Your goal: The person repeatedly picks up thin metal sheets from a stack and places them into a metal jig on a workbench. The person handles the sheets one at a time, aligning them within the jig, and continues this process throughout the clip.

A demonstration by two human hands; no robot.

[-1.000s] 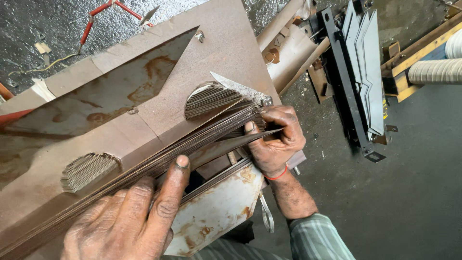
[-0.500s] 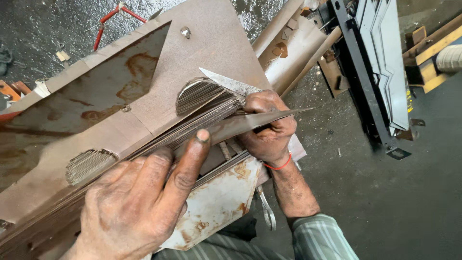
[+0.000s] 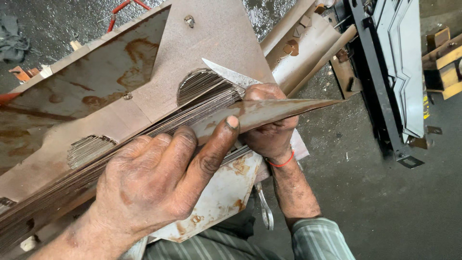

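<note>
Rusty steel cover plate (image 3: 202, 43), the largest thing in view, lies tilted on top of the stack, with two half-round cut-outs through which the sheet edges show. Grimy concrete floor (image 3: 394, 212) beyond; dark steel frame (image 3: 380, 91) stands well apart at the right; red-handled tool (image 3: 122, 8) lies at the top edge.

Stack of thin metal sheets (image 3: 204, 86): many leaves packed edge-on, running from lower left up to the centre. One rusty sheet (image 3: 284, 107) is lifted clear at its pointed end and juts right, past the hands.

Left hand (image 3: 154, 185) rests flat across the stack's edge, fingers extended, thumb pressed on the lifted sheet's near face. Right hand (image 3: 269, 125) is clenched round the sheet ends just beside the cut-out; red thread at the wrist. Which leaves it grips besides the lifted one cannot be told.

Handling, as judged: single sheet light and springy, bows when held by one end; edges and tip likely sharp; rust gives grip. Whole stack heavy and stiff. Best hold: flat faces pinched back from the tip, second hand supporting mid-length.
</note>
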